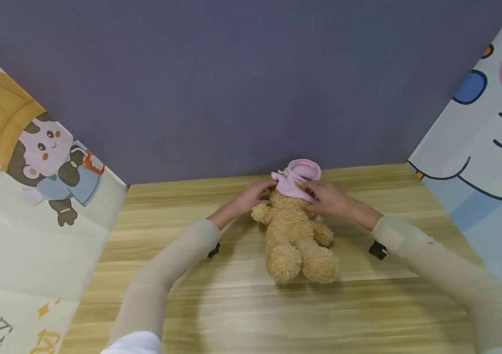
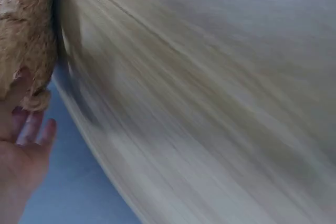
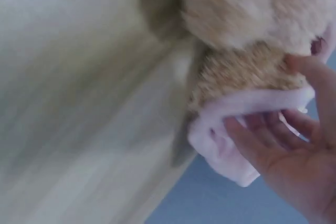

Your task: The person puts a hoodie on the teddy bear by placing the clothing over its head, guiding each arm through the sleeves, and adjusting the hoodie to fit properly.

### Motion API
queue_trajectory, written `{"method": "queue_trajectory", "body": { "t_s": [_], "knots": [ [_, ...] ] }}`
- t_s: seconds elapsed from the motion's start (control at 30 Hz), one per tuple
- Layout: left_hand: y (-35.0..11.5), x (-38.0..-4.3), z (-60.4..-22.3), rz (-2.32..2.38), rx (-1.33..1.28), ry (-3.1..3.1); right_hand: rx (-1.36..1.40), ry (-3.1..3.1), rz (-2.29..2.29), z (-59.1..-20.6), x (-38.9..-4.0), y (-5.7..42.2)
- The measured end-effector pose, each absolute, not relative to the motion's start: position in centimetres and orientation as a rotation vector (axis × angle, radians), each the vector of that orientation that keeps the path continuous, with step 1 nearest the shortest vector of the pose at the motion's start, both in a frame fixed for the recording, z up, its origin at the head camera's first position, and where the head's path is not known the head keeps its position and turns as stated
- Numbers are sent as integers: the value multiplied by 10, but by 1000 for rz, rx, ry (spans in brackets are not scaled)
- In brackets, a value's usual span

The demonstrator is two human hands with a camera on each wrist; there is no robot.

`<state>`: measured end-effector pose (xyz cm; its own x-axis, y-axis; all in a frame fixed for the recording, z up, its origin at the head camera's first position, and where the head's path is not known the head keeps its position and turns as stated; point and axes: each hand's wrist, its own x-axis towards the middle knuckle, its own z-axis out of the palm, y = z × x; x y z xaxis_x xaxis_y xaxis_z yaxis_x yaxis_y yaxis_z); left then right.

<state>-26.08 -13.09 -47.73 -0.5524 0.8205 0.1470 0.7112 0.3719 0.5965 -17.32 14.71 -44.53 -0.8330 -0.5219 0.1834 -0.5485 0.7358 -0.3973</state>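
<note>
A tan plush teddy bear (image 1: 290, 231) lies on the wooden table, legs toward me. A pink garment (image 1: 292, 183) with a round opening at its far end covers most of its head. At the left side of the head, my left hand (image 1: 253, 196) holds the bear, its thumb against the fur (image 2: 29, 35) in the left wrist view. On the other side my right hand (image 1: 330, 198) grips the garment's edge. The right wrist view shows that hand (image 3: 294, 166) with fingers at the pink hem (image 3: 252, 100) and the thumb toward the fur. The bear's face is hidden.
The light wooden tabletop (image 1: 242, 314) ends at a dark blue-grey wall (image 1: 233, 88) close behind the garment. Cartoon-printed panels stand at the left (image 1: 21, 206) and right (image 1: 494, 147). Small black devices (image 1: 378, 250) sit at both wrists.
</note>
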Motion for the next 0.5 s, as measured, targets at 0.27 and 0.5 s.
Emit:
{"method": "queue_trajectory", "body": {
  "t_s": [0.27, 0.5],
  "knots": [
    [-108, -279, -470, 1124, 1345, 2077, 914, -3112, 832, -429, -190, 156],
    [-98, -290, -459, 850, 1457, 2140, 977, -3135, 876, -427, -197, 156]
  ]
}}
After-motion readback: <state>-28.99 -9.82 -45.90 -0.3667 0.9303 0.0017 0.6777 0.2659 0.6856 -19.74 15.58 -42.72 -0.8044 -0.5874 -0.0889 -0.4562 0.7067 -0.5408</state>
